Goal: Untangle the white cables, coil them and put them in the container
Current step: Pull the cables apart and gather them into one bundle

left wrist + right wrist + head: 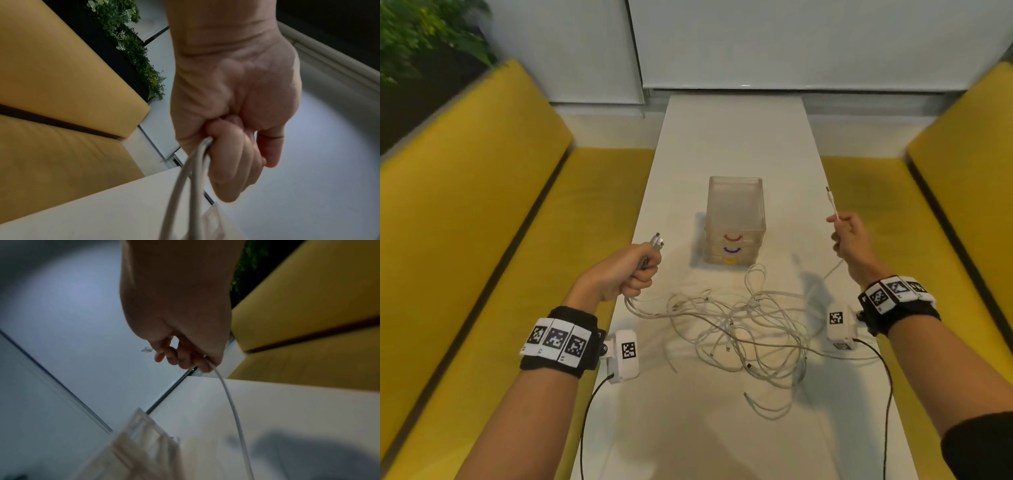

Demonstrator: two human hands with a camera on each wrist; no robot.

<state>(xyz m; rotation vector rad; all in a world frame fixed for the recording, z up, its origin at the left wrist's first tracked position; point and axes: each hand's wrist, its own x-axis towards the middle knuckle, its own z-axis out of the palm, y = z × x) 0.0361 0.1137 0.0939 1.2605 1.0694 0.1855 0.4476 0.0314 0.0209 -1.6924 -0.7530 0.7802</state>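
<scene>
A tangle of white cables [743, 322] lies on the white table [722, 428] in front of the clear container [735, 219], a stack with red, blue and yellow marks. My left hand [626, 270] is raised at the table's left edge and grips a few cable ends, whose plugs [656, 240] stick out above the fist. In the left wrist view these cables [191, 186] hang down from the curled fingers [232, 155]. My right hand [851, 240] is raised at the right and pinches one cable, its plug [830, 198] pointing up. That cable [232, 405] drops toward the table.
Yellow benches [482, 240] run along both sides of the narrow table. A plant [424, 37] stands at the back left. White wall panels [791, 41] close the far end. Black leads [887, 394] hang from the wrist cameras.
</scene>
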